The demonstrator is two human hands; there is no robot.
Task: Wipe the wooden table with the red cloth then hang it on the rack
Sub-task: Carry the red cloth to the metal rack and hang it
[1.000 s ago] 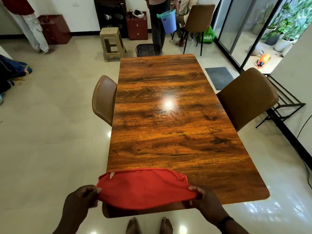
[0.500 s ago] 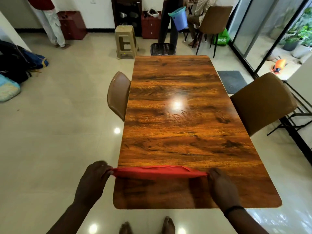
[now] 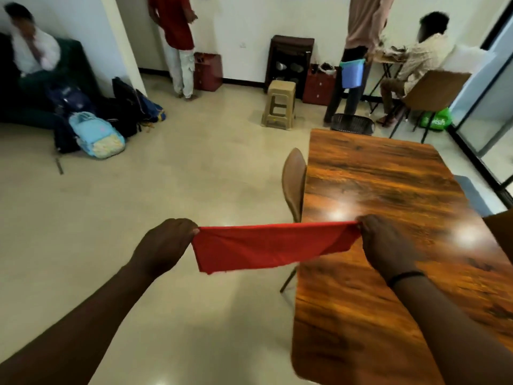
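The red cloth [image 3: 266, 245] hangs folded and stretched in the air between my two hands. My left hand [image 3: 166, 243] pinches its left end over the floor. My right hand [image 3: 385, 245] pinches its right end above the left edge of the wooden table [image 3: 388, 176]. The glossy table fills the right side of the view. No rack shows in this frame.
A brown chair [image 3: 293, 182] is tucked at the table's left side. Further back stand a beige stool [image 3: 279, 107] and a black basket [image 3: 352, 124]. Bags [image 3: 97, 134] lie on the floor at left. Several people are along the back wall.
The view has swung left, so the table now sits at the right. Both hands lifted the cloth off the table end and hold it stretched, partly over the floor.
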